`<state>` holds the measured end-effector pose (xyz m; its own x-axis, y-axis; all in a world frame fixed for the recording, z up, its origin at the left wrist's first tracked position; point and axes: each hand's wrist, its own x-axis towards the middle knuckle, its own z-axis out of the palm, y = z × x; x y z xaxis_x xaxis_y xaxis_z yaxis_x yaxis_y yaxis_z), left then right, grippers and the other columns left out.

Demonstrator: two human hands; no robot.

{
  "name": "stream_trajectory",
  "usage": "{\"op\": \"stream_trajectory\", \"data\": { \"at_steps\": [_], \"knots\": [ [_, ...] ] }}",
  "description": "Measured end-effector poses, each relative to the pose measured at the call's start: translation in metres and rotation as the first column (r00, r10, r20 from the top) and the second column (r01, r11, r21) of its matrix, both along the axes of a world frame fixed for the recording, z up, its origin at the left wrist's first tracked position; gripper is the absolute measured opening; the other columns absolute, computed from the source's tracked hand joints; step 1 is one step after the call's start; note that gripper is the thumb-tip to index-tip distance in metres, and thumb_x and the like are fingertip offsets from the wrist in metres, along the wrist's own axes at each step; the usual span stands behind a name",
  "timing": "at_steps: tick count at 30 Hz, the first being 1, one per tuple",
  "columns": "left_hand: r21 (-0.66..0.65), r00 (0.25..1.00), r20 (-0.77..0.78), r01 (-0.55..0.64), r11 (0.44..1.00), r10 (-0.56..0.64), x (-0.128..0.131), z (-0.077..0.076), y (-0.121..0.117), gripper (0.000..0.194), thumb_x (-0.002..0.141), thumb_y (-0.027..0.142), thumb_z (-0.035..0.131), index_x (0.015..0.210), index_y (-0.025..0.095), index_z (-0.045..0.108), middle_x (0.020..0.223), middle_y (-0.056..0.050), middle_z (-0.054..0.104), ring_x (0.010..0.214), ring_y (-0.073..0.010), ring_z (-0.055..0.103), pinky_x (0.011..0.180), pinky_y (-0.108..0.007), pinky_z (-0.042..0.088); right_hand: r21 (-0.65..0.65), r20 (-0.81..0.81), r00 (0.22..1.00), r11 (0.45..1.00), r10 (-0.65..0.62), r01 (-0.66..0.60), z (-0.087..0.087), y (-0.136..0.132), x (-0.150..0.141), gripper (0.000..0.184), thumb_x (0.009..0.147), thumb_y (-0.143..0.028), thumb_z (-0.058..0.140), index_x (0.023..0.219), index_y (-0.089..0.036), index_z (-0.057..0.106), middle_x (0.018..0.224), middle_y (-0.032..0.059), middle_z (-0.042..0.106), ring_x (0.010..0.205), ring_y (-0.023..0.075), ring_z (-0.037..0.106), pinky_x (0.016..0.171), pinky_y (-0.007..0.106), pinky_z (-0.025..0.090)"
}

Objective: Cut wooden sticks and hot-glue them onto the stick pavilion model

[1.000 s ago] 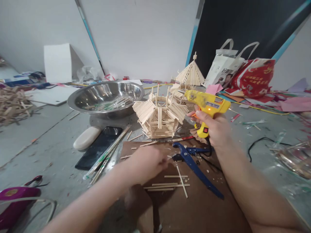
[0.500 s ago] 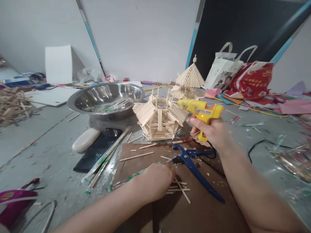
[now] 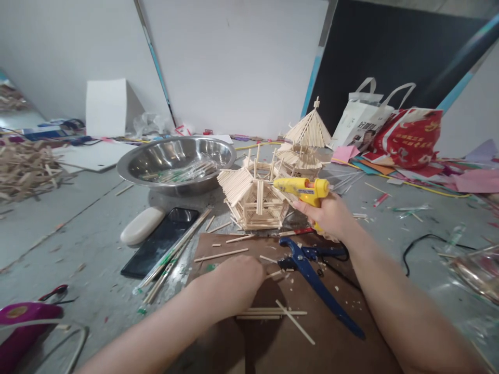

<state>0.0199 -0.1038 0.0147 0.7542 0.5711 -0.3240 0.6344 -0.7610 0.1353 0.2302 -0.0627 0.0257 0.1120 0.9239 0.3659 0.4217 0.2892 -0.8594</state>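
My right hand (image 3: 331,215) is wrapped round a yellow hot glue gun (image 3: 302,188). Its nozzle points left, close to the roof of a small pavilion built of wooden sticks (image 3: 237,187). Low over the brown board (image 3: 218,337), my left hand (image 3: 241,280) is closed, its fingertips mostly turned from view. A thin wooden stick (image 3: 274,274) pokes out past those fingers. Several loose sticks (image 3: 268,312) lie on the board just below. To the right of my left hand rests a blue-handled cutter (image 3: 312,275).
A steel basin (image 3: 128,174) with wrapped sticks stands behind left. Nearer are a phone (image 3: 156,249), a white oval object (image 3: 142,226) and wrapped chopsticks (image 3: 177,254). A second stick tower (image 3: 307,130), bags (image 3: 409,137) and coloured paper lie behind right. A black cord (image 3: 413,241) crosses the floor.
The glue gun has moved left and slightly down, nearer the pavilion's roof. My left hand has shifted a little left, uncovering more of the loose sticks. The view has tilted slightly.
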Motion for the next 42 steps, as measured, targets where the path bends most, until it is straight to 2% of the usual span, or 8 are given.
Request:
{"op": "stream_trajectory", "data": {
  "at_steps": [5,9,14,21,25,31,36,42],
  "knots": [
    [-0.022,0.968,0.187,-0.164,0.986,0.165,-0.002,0.003,0.012,0.021,0.072,0.015,0.037,0.077,0.016,0.058,0.071,-0.009,0.062,0.066,-0.0201,0.058,0.06,-0.03,0.042,-0.001,0.406,0.913,0.999,-0.048,0.053,0.001,0.007,-0.003,0.035,0.065,-0.048,0.054,0.086,-0.022,0.062,0.08,0.0059,0.064,0.078,0.0234,0.057,0.07,0.037,0.042],
    [-0.094,0.889,0.338,-0.295,0.951,0.309,0.001,-0.004,0.02,0.019,0.076,0.025,0.036,0.078,0.018,0.054,0.069,-0.006,0.06,0.061,-0.0169,0.055,0.055,-0.027,0.038,0.05,0.526,0.848,0.997,-0.069,0.05,0.001,0.01,-0.006,0.037,0.069,-0.048,0.049,0.09,-0.02,0.061,0.084,0.0075,0.064,0.08,0.0236,0.057,0.069,0.036,0.043],
    [-0.238,0.784,0.473,-0.325,0.915,0.401,0.004,-0.012,0.026,0.015,0.074,0.02,0.037,0.074,0.018,0.052,0.061,-0.001,0.054,0.054,-0.0118,0.047,0.052,-0.023,0.034,0.131,0.584,0.801,0.989,-0.134,0.07,-0.001,0.012,-0.007,0.035,0.069,-0.048,0.049,0.087,-0.021,0.062,0.076,0.0069,0.064,0.075,0.0229,0.058,0.066,0.035,0.042],
    [-0.435,0.638,0.592,-0.262,0.861,0.493,0.006,-0.025,0.028,0.015,0.073,0.022,0.039,0.076,0.019,0.054,0.059,0.001,0.053,0.043,-0.0081,0.043,0.042,-0.019,0.031,0.112,0.635,0.765,0.993,-0.108,0.048,0.001,0.011,-0.009,0.035,0.071,-0.046,0.047,0.088,-0.018,0.062,0.078,0.009,0.063,0.078,0.0239,0.058,0.067,0.036,0.042],
    [-0.556,0.603,0.552,-0.248,0.794,0.575,0.008,-0.029,0.029,0.018,0.074,0.029,0.04,0.071,0.018,0.054,0.051,0.002,0.051,0.036,-0.0074,0.043,0.037,-0.017,0.03,0.151,0.674,0.722,0.986,-0.157,0.074,-0.001,0.012,-0.008,0.039,0.072,-0.049,0.044,0.086,-0.017,0.063,0.075,0.0094,0.063,0.075,0.0243,0.058,0.064,0.036,0.042],
    [-0.631,0.561,0.523,-0.252,0.734,0.642,0.011,-0.029,0.03,0.024,0.073,0.036,0.042,0.064,0.016,0.053,0.046,0.003,0.049,0.034,-0.007,0.043,0.034,-0.016,0.028,0.136,0.659,0.739,0.989,-0.137,0.061,-0.002,0.012,-0.008,0.038,0.072,-0.048,0.046,0.087,-0.017,0.062,0.078,0.0093,0.064,0.077,0.0239,0.059,0.065,0.035,0.044],
    [-0.664,0.544,0.51,-0.244,0.707,0.667,0.011,-0.033,0.032,0.025,0.073,0.039,0.043,0.067,0.015,0.051,0.053,0.002,0.055,0.034,-0.0062,0.043,0.033,-0.017,0.029,0.13,0.646,0.755,0.991,-0.115,0.039,0.001,0.009,-0.01,0.032,0.073,-0.041,0.047,0.086,-0.016,0.062,0.08,0.0095,0.065,0.079,0.023,0.059,0.067,0.034,0.044],
    [-0.675,0.522,0.515,-0.242,0.697,0.68,0.012,-0.036,0.032,0.024,0.073,0.038,0.043,0.069,0.015,0.049,0.057,0.001,0.057,0.035,-0.0054,0.043,0.034,-0.016,0.029,0.145,0.687,0.715,0.988,-0.134,0.046,0.003,0.008,-0.01,0.032,0.074,-0.042,0.045,0.083,-0.016,0.062,0.078,0.0101,0.064,0.076,0.0234,0.059,0.064,0.034,0.044]
  ]
}}
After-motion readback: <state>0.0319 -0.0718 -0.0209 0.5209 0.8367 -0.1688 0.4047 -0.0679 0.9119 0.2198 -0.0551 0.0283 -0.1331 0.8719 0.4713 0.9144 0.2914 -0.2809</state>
